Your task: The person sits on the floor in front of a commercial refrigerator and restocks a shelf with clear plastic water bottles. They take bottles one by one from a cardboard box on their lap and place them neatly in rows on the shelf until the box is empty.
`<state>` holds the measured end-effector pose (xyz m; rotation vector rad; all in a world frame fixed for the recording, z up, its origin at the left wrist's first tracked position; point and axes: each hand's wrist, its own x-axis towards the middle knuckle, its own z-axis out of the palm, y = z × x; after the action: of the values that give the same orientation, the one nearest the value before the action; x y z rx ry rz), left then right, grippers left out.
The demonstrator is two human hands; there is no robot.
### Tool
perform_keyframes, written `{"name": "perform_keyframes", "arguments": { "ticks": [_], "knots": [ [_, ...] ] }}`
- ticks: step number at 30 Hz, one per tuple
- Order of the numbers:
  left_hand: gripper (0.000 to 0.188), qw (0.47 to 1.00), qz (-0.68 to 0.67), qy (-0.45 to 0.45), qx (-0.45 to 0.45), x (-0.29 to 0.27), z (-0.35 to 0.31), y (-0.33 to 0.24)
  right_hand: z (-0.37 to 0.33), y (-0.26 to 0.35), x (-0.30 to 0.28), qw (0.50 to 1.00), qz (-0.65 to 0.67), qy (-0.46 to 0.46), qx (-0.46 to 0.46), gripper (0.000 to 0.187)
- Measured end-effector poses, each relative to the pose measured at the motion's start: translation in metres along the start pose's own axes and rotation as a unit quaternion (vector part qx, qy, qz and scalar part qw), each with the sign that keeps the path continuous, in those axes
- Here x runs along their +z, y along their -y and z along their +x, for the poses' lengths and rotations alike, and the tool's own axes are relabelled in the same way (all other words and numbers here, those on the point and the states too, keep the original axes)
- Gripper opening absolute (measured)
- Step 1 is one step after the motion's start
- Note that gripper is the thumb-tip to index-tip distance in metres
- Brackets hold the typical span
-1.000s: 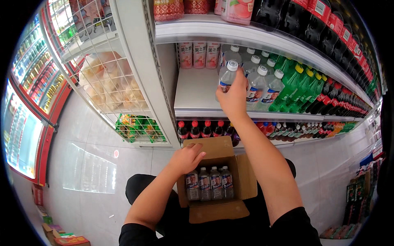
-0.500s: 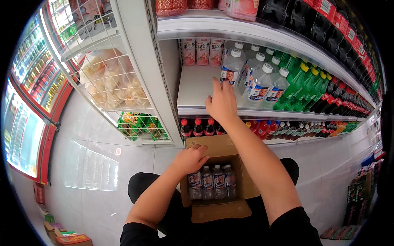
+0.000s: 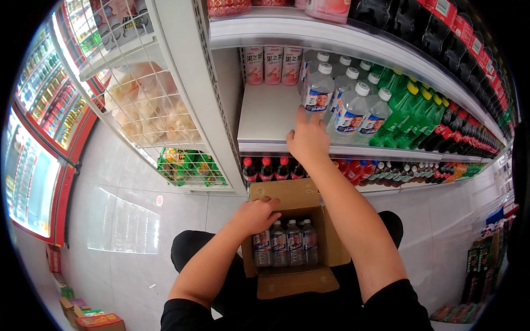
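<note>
White shelf (image 3: 265,118) lies bare left of the bottles; right hand (image 3: 308,140), fingers loosely open, touches a clear bottle (image 3: 318,95) near its edge (left hand (image 3: 257,215) grips the cardboard box (image 3: 292,243) rim).

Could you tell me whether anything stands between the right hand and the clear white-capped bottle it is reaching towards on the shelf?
Nothing visible does. The right hand is just below the clear bottle, its raised finger at the bottle's base, with only bare shelf beside them.
</note>
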<state>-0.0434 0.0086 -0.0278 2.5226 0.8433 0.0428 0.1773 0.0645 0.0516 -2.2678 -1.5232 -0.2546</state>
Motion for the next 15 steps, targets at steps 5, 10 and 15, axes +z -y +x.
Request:
{"name": "perform_keyframes", "arguments": {
  "ticks": [5, 10, 15],
  "knots": [
    [0.035, 1.0, 0.009, 0.009, 0.007, 0.001, 0.0, 0.001, -0.004, -0.01, -0.004, 1.0, 0.011, 0.006, 0.005, 0.076],
    [0.035, 0.999, 0.026, 0.028, 0.006, 0.003, 0.002, 0.0, -0.022, -0.013, -0.005, 0.992, 0.04, -0.104, -0.065, 0.061],
    [0.036, 0.996, 0.052, 0.06, -0.031, 0.01, 0.001, 0.008, -0.102, -0.008, 0.009, 0.972, 0.205, -0.009, -0.11, 0.022]
  ]
}}
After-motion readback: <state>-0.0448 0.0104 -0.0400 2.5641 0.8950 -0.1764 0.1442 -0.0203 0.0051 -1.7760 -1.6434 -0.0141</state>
